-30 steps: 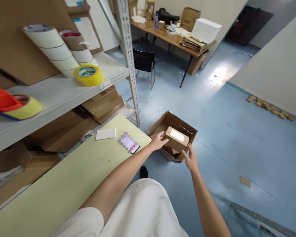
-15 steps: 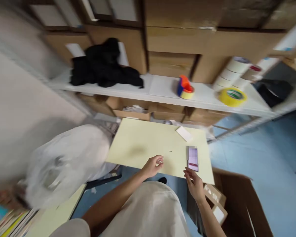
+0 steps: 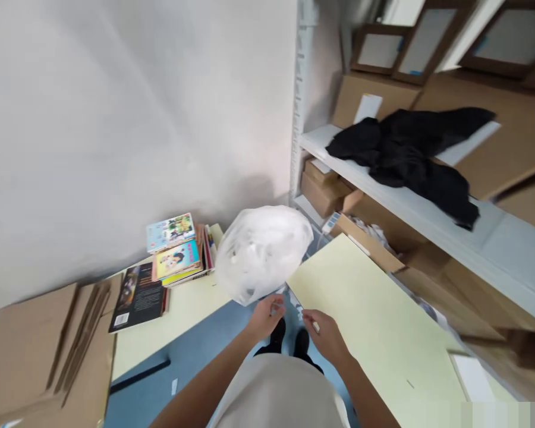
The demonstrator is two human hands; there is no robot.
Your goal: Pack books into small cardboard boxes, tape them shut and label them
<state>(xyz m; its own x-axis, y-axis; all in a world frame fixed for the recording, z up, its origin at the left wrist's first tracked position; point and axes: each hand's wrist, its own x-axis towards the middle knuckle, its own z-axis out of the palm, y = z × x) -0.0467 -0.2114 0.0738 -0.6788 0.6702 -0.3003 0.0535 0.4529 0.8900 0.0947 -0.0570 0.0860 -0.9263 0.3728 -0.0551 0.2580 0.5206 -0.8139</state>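
Observation:
My left hand (image 3: 266, 316) hangs over the floor, just below the round white plastic bundle (image 3: 267, 249). Its fingers are loosely curled, and I see nothing held in them. Beside the left edge of the pale yellow table (image 3: 361, 309) is my right hand (image 3: 324, 336), also loosely bent, with a gap between thumb and fingers and nothing visible inside. The plastic bundle is nearest to both hands. I cannot tell whether the left fingertips touch it.
Stacked books (image 3: 178, 258) and a dark book (image 3: 138, 300) lie on the left table (image 3: 138, 353), beside flattened cardboard (image 3: 27, 345). Black cloth (image 3: 401, 148) lies on the white shelf (image 3: 508, 238). Underneath stand open boxes (image 3: 370, 241). A white flat object (image 3: 472, 377) rests at lower right.
My view has swung left, bringing the books and cardboard into sight. Both hands have moved from the yellow table with the phone toward the plastic bundle. The tape rolls are out of view.

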